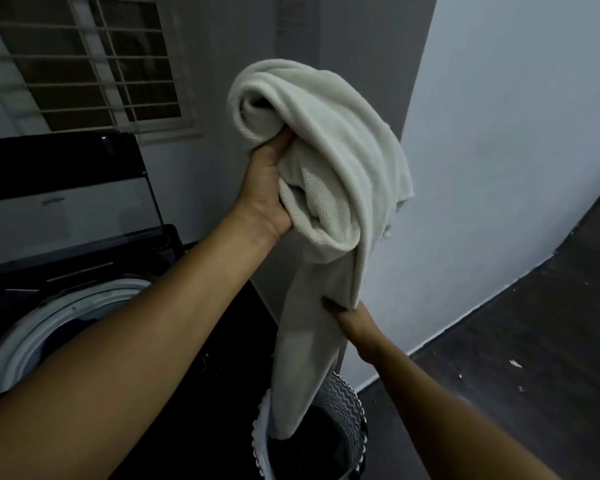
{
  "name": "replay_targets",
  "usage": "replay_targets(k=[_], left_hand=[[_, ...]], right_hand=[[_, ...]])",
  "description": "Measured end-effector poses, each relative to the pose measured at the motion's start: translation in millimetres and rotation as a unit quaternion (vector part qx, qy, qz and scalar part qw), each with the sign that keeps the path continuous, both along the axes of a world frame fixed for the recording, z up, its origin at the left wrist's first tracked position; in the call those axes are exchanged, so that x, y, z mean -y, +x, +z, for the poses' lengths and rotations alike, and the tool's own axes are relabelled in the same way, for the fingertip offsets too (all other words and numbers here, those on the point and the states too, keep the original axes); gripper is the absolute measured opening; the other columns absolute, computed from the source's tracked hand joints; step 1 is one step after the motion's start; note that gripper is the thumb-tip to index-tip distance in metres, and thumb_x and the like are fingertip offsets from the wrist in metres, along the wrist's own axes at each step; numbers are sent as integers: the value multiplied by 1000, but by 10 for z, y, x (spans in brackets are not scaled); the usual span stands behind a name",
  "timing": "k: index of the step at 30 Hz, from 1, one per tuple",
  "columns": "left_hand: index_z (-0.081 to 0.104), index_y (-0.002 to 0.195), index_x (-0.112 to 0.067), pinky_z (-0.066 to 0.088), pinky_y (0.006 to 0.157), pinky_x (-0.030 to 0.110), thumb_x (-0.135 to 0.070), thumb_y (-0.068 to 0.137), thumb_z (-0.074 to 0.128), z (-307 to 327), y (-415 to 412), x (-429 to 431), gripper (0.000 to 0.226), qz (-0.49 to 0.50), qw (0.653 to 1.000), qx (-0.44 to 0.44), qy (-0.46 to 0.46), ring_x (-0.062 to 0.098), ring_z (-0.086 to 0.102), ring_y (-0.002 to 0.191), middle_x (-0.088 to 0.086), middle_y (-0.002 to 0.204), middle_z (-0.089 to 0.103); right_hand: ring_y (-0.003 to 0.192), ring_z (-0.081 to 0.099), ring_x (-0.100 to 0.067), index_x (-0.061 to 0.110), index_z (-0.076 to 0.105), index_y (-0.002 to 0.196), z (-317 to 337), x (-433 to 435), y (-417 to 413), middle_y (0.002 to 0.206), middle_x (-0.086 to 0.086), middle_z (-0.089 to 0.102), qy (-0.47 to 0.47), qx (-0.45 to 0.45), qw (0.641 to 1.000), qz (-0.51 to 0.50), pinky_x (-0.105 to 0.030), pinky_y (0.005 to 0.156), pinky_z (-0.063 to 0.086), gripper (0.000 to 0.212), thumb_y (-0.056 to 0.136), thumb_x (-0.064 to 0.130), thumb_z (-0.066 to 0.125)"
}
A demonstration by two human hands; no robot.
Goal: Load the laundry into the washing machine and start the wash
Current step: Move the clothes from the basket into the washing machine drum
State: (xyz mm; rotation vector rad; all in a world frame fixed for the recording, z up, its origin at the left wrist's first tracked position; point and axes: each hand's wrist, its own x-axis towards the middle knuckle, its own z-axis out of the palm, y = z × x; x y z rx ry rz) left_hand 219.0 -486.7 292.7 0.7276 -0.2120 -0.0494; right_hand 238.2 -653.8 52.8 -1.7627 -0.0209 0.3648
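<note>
A white towel (329,161) hangs bunched in the air at the centre of the head view. My left hand (264,192) grips its upper bundle. My right hand (352,322) pinches the towel's lower hanging part. The towel's tail drops into a round laundry basket (343,396) with a zigzag pattern, on the floor below. At the left stands the top-loading washing machine; its white drum rim (49,323) is exposed and its dark lid (59,174) is raised. Something dark blue lies inside the drum.
A pale wall corner (499,168) rises right behind the towel. A barred window (94,60) is on the back wall above the machine. Dark floor (534,323) stretches to the right of the basket.
</note>
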Motion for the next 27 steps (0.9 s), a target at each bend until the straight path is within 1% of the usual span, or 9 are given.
replay_targets(k=[4, 7, 10, 11, 13, 16, 21, 24, 27], left_hand=[[63, 119, -11, 47, 106, 47, -35, 102, 47, -47, -27, -328, 33, 68, 998, -1, 5, 30, 61, 116, 13, 118, 67], [73, 102, -14, 55, 92, 38, -31, 100, 48, -311, -70, -617, 30, 111, 992, -11, 49, 23, 70, 100, 9, 103, 73], [77, 92, -16, 59, 81, 33, -28, 92, 55, -691, -90, -850, 25, 124, 987, -51, 92, 22, 71, 94, 8, 97, 73], [74, 98, -15, 58, 81, 34, -28, 93, 57, -818, -84, -915, 23, 121, 985, -72, 102, 24, 69, 98, 9, 100, 71], [69, 107, -13, 58, 81, 36, -31, 97, 57, -1030, -86, -1010, 24, 117, 981, -110, 108, 27, 67, 103, 11, 104, 71], [67, 113, -10, 58, 83, 34, -36, 98, 56, -1151, -114, -1133, 32, 109, 981, -122, 105, 26, 69, 105, 12, 106, 72], [67, 116, -11, 58, 82, 34, -41, 98, 56, -1083, -244, -1471, 36, 149, 974, -124, 114, 23, 69, 103, 8, 103, 75], [65, 123, -9, 56, 90, 31, -41, 98, 55, -989, -353, -1796, 42, 157, 976, -102, 108, 21, 67, 113, 11, 117, 70], [66, 120, -8, 57, 87, 31, -43, 99, 54, -881, -499, -2157, 42, 177, 973, -93, 117, 22, 68, 107, 12, 111, 70]], right_hand=[[89, 67, -19, 27, 61, 121, 395, 12, 47, 102, 2, 71, 166, -64, 980, -88, -41, 73, 56, 22, 104, 38, 52], [72, 61, -18, 22, 68, 110, 678, 112, 158, 89, -2, 71, 259, -41, 959, -106, -36, 59, 53, 30, 106, 38, 43], [63, 63, -15, 14, 66, 119, 1026, 153, 295, 82, -3, 71, 299, -5, 950, -85, -28, 50, 50, 40, 105, 45, 44], [68, 68, -16, 13, 65, 121, 1147, 127, 322, 87, -4, 74, 314, -1, 947, -72, -30, 53, 53, 42, 105, 46, 45], [94, 73, -23, 13, 65, 126, 1337, 45, 361, 108, -7, 77, 332, 3, 941, -66, -39, 72, 60, 42, 104, 45, 48], [118, 65, -31, 12, 63, 133, 1568, -145, 381, 125, -12, 71, 343, 21, 938, -41, -46, 98, 56, 45, 104, 43, 48], [101, 71, -24, 14, 68, 124, 1963, -614, 299, 113, -9, 76, 346, 34, 938, 13, -41, 83, 59, 44, 104, 46, 45], [106, 69, -26, 16, 67, 124, 2156, -988, 280, 116, -10, 74, 336, 55, 939, 39, -42, 83, 58, 44, 105, 47, 41], [107, 67, -27, 16, 69, 116, 2347, -1455, 205, 112, -10, 74, 349, 65, 932, 73, -45, 87, 58, 42, 106, 44, 40]])
